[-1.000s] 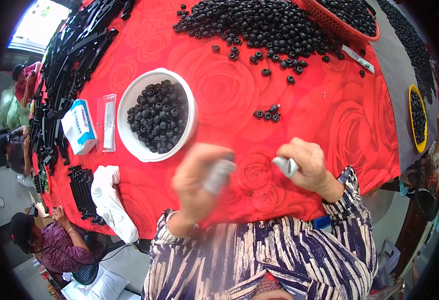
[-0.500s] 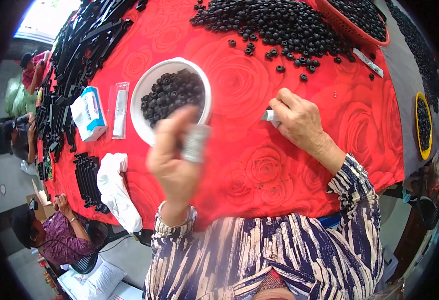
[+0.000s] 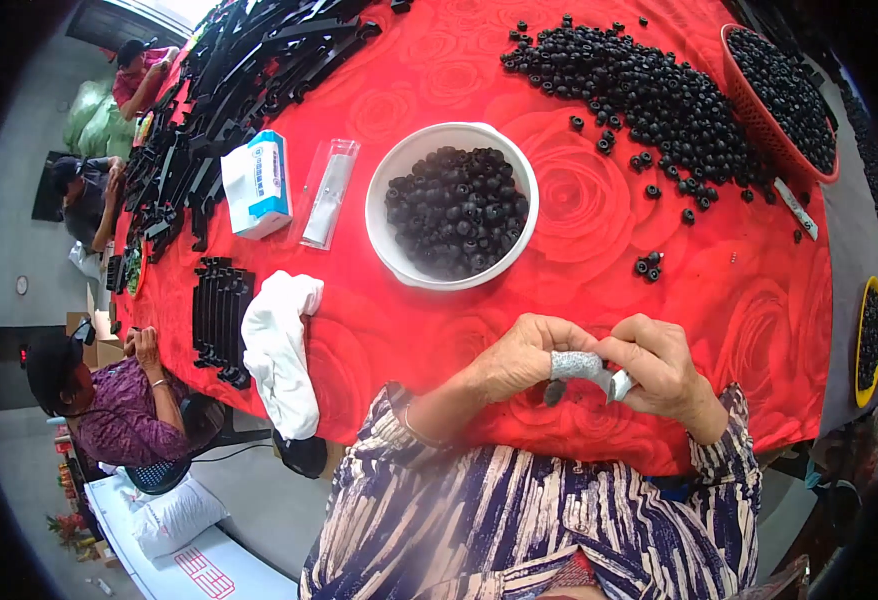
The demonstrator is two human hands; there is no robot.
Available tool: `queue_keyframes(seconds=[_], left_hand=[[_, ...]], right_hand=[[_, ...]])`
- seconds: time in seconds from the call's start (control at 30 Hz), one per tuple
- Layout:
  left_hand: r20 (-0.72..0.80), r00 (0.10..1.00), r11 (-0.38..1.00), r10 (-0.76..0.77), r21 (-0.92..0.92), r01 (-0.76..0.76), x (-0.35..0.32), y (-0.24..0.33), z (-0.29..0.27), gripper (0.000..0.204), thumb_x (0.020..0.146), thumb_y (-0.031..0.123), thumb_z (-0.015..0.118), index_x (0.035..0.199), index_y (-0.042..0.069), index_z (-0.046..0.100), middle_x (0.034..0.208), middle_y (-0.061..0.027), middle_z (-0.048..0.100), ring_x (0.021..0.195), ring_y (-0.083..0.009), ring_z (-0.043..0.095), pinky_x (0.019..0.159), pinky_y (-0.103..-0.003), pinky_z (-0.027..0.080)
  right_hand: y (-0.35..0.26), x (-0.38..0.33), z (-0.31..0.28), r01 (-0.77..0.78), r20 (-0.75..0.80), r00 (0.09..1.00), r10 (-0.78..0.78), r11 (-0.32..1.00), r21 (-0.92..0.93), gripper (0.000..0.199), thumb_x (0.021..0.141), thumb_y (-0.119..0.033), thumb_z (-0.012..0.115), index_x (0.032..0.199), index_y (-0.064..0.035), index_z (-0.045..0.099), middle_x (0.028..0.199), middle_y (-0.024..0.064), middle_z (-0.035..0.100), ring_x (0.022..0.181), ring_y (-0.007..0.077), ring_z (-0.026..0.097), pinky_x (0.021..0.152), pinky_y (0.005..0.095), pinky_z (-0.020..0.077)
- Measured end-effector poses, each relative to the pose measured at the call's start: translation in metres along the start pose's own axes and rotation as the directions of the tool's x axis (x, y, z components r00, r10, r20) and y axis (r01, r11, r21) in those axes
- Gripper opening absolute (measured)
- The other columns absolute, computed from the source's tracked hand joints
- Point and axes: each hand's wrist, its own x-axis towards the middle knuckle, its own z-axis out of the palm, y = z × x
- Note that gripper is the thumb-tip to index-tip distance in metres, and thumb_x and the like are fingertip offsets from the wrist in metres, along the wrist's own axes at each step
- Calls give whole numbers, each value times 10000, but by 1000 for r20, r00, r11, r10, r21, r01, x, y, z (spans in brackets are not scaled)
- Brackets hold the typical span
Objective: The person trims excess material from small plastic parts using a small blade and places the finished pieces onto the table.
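Close together over the red tablecloth (image 3: 439,345), near its front edge, are my two hands. My left hand (image 3: 519,362) has its fingers closed, with a grey wrapping (image 3: 574,366) around one finger. A small dark rounded piece (image 3: 554,392) shows just below that wrapping; whether I grip it is unclear. My right hand (image 3: 664,370) pinches a small whitish blade-like piece (image 3: 621,385), its fingertips meeting the left ones. Beyond my hands stands a white bowl (image 3: 379,245) of black beads (image 3: 456,210). A few loose black beads (image 3: 649,266) lie beyond my right hand.
At the far right, a pile of black beads (image 3: 649,100) lies beside a red basket (image 3: 749,115); a thin whitish stick (image 3: 796,208) is nearby. On the left are black strips (image 3: 224,320), a white cloth (image 3: 281,350), a box (image 3: 257,190) and other people, one in purple (image 3: 129,425).
My left hand has come from beside the bowl to meet my right hand, which has drawn nearer my body. Loose beads now show beyond it. The whole view has shifted.
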Motion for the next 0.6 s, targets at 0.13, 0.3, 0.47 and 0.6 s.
queue_keyframes(seconds=[0.13,0.3,0.47,0.6], left_hand=[[65,997,978,30,-209,-15,6,-16,-5,221,807,129,681,972,-9,633,814,-61,654,624,-49,566,523,-179,449],[108,990,886,87,-462,-28,9,-25,-9,203,796,91,680,967,-8,635,814,-77,654,634,-79,581,566,-185,464],[198,972,894,126,-448,-25,5,-11,-10,219,777,85,691,965,-14,634,811,-79,655,642,-81,593,589,-184,475],[117,979,862,166,-499,-87,5,-17,-3,223,802,68,663,1002,-24,628,857,-61,655,696,-73,591,621,-176,474]], right_hand=[[-2,-4,5,-149,-18,988,154,974,171,296,635,-79,737,897,-7,622,745,93,564,579,208,577,465,303,449],[2,-1,5,-218,-4,973,232,919,327,245,668,-92,757,856,3,631,736,89,597,604,181,559,514,273,426],[2,5,0,-217,41,974,222,866,450,232,696,-67,737,887,17,635,746,102,597,605,160,555,502,256,418],[-4,-2,6,-117,-141,980,141,979,169,293,673,-70,760,919,26,632,729,99,581,569,174,554,466,267,415]])
